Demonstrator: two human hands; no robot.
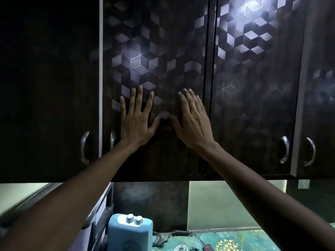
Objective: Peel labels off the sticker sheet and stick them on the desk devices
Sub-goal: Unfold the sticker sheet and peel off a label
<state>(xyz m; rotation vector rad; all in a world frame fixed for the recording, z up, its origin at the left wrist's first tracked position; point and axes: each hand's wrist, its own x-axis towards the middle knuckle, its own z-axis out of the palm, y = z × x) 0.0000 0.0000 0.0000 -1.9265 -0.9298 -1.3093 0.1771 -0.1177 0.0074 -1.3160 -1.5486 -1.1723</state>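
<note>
- No sticker sheet or labels anywhere in this view, so can't tell where those are. The only desk stuff showing sits at the very bottom of the frame.
- Blue device (pixel 129 234) with two pale knobs on top stands on the surface (pixel 253 240), bottom centre, round grille on its front face. Looks like a small heater or speaker, can't tell which.
- Just right of it there's a tangle of cables (pixel 178 237): black ones with a coiled spring-like bit, a white one, and a little black inline piece with a red spot.
- The surface has a teal patterned cover with a yellow dotted patch.
- Both hands are way up from all that, pressed flat on a dark cupboard door (pixel 154 69) with a cube pattern.
- Left hand (pixel 136 122): fingers straight and spread, palm on the door, grip wide apart, holding nothing.
- Right hand (pixel 193 124): fingers straight and closer together, also flat on the same door, nothing in its grip either.
- The two thumbs angle toward each other, nearly touching.
- Curved metal handles (pixel 85 148) sit low on the doors, one just left of the left wrist, others off to the right.
</note>
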